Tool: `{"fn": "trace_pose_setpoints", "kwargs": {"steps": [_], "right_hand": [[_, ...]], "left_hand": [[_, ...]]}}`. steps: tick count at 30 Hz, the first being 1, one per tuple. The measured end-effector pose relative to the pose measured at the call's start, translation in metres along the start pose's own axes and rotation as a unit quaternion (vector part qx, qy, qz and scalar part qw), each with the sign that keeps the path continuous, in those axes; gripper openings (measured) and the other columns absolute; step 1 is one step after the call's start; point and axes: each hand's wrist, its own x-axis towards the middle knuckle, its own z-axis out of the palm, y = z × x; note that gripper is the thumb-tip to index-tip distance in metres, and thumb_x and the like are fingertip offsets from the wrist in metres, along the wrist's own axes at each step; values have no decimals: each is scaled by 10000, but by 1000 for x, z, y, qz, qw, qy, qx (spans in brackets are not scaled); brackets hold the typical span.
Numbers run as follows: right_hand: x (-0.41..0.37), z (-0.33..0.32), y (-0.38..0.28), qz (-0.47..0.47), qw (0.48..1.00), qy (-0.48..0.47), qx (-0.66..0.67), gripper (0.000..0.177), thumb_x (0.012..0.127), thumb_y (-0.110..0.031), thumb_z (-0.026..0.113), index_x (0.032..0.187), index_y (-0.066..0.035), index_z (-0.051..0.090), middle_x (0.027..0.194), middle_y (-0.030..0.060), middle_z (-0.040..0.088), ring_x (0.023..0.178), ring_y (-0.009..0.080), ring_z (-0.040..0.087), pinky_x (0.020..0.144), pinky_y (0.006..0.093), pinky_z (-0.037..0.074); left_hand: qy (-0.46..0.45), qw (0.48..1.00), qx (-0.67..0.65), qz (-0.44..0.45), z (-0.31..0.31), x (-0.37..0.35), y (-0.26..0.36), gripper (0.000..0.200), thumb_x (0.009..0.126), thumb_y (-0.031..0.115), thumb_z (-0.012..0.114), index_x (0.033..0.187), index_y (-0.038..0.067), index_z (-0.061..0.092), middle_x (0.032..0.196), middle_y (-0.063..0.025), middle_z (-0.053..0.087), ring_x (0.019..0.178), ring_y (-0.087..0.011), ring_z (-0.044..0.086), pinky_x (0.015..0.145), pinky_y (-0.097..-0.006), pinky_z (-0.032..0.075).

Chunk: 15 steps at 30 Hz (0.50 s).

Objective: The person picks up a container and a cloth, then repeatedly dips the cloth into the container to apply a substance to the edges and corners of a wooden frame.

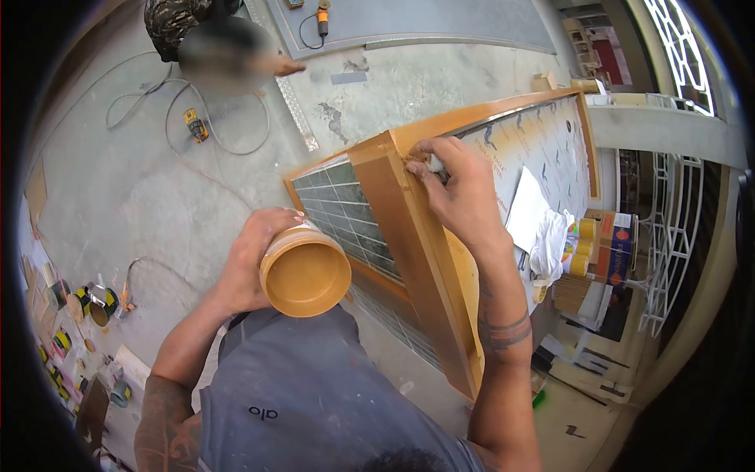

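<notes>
My left hand (253,256) is wrapped round the side of an open paint can (307,274), tilted so its ochre-coated inside faces me. At the near upper corner of a large golden-brown framed panel (417,259), my right hand (458,185) is closed in a pinch. Between its fingertips shows a small whitish and brown thing, too small to name, touching the frame's edge. The panel's side has a dark, grid-lined face (334,197). Its top is covered with a printed protective sheet (543,141).
A white cloth (552,245) and several yellow rolls (580,248) lie at the panel's right. Upper left, a person (177,27) crouches near a metal strip (291,110). A yellow tool (195,126) and a hose lie on the floor. Cans (102,305) stand lower left.
</notes>
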Motion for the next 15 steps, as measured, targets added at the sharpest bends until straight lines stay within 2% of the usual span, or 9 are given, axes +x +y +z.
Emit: {"fn": "trace_pose_setpoints", "kwargs": {"steps": [2,8,11,14,15], "right_hand": [[-14,-4,-4,28,999,-11,33,199,916,62,769,1100,-11,750,972,169,702,760,356,685,703,427,561],[-71,-14,2,43,999,-24,-4,215,918,95,740,1103,-13,750,976,152,693,800,320,726,716,407,584],[-106,-24,-4,100,994,-46,18,229,917,130,702,1096,-6,748,981,145,691,853,294,760,760,390,606],[-132,-38,-5,138,987,-78,28,245,914,157,669,1089,2,743,994,151,693,894,281,779,783,379,612],[-135,-46,-7,130,985,-109,3,245,916,163,659,1084,4,740,1004,152,695,881,276,774,757,363,611]], "left_hand": [[0,1000,-7,-8,1,-3,0,896,681,218,1014,1461,78,595,1438,-178,655,1338,-399,622,1135,-498,513],[7,1000,-5,-22,8,-10,-2,870,682,220,1010,1439,74,608,1429,-182,662,1341,-401,624,1137,-498,514],[4,1000,-4,-15,10,-9,-3,856,686,219,1005,1431,72,611,1423,-183,667,1340,-404,627,1137,-500,514],[4,1000,5,-9,12,-10,-4,839,691,215,999,1423,69,616,1427,-182,668,1339,-406,628,1139,-501,512],[5,1000,10,-7,13,-10,-5,833,693,213,997,1421,68,618,1430,-182,667,1339,-407,628,1139,-501,512]]}}
